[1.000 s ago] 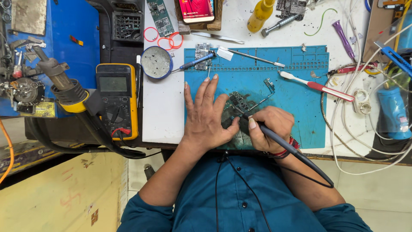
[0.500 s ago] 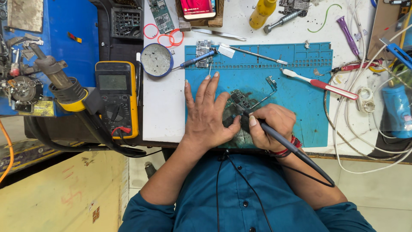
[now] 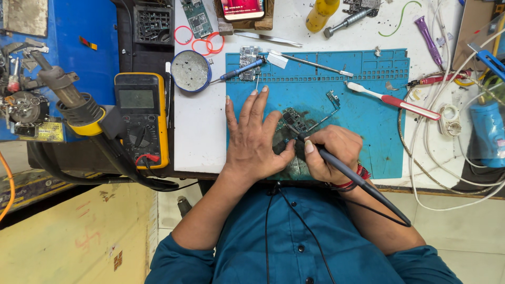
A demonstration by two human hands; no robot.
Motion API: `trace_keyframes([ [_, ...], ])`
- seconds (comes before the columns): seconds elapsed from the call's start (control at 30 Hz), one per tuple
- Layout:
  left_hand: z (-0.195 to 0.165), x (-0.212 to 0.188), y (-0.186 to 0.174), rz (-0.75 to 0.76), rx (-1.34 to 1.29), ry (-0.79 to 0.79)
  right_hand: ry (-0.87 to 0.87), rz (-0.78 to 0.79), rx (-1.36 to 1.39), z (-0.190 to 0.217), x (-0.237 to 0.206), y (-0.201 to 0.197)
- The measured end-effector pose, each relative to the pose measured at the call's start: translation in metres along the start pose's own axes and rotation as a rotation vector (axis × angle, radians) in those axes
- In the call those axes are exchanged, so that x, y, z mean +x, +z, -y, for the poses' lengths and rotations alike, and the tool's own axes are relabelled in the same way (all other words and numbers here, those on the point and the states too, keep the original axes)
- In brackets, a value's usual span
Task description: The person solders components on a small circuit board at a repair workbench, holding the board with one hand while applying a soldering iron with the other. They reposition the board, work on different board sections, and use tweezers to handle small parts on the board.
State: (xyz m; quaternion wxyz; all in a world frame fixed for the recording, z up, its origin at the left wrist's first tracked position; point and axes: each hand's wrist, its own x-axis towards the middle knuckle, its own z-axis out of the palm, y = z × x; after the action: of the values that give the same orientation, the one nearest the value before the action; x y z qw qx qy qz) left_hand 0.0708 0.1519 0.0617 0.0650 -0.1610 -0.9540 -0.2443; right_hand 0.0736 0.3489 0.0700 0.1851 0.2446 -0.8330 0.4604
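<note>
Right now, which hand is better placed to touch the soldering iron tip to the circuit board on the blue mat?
Probably the right hand: it grips the soldering iron like a pen, tip at the circuit board. The left hand lies flat, fingers spread, on the blue mat beside the board, holding no tool.

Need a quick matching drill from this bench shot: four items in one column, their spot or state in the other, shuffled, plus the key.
Things:
1. soldering iron
2. multimeter
3. toothbrush
4. left hand

Place or state:
A. lies on the right part of the blue mat, bristles to the left
B. spread flat on the mat beside the circuit board
C. sits off the mat, left of the white bench top
D. gripped in the right hand, tip at the circuit board

Pairs: 1-D, 2-C, 3-A, 4-B
</note>
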Motion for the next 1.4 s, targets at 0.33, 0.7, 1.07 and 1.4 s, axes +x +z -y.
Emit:
trace_keyframes([
  [0.33, -0.001, -0.002, 0.0, -0.008, -0.004, 0.0, -0.014, 0.013, -0.004, 0.0, -0.001, -0.001],
  [0.7, -0.001, -0.002, -0.001, -0.005, 0.006, 0.002, -0.002, -0.007, -0.001, 0.001, -0.001, 0.0],
  [1.07, -0.002, -0.004, -0.001, -0.012, 0.019, 0.009, 0.008, -0.022, 0.016, 0.0, -0.006, -0.001],
  [1.4, 0.0, -0.005, -0.003, -0.015, 0.014, 0.034, 0.037, -0.078, -0.02, -0.01, -0.016, -0.008],
])
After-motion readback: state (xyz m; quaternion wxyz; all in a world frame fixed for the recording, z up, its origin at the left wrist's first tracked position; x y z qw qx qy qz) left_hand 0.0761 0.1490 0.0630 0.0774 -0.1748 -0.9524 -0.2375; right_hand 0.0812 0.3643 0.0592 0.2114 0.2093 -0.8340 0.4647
